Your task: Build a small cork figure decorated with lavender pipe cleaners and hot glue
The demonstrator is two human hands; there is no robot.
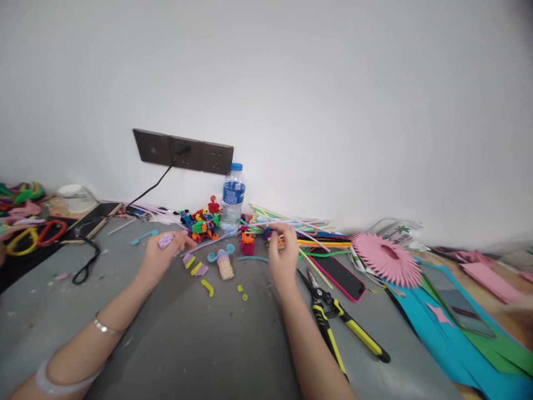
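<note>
My left hand (167,245) is closed around a coiled lavender pipe cleaner (165,241), above the grey work surface (233,355). My right hand (283,253) has thumb and forefinger bent together at a thin lavender pipe cleaner strand (314,238); the exact contact is blurred. Between the hands lies a small figure with a beige coiled body (225,268) and a blue curled piece (221,253) across its top. Left of it is a purple and yellow coiled piece (195,265). A short yellow-green piece (207,288) and two tiny yellow-green bits (245,297) are closer to me.
Yellow-black pruning shears (333,311) lie open beside my right forearm, near a pink-edged phone (341,275). A water bottle (234,197) stands by the wall among colourful pipe-cleaner figures (204,225). Rightward are a pink pleated paper disc (387,258) and blue sheets (437,344); red-handled scissors (52,232) lie left.
</note>
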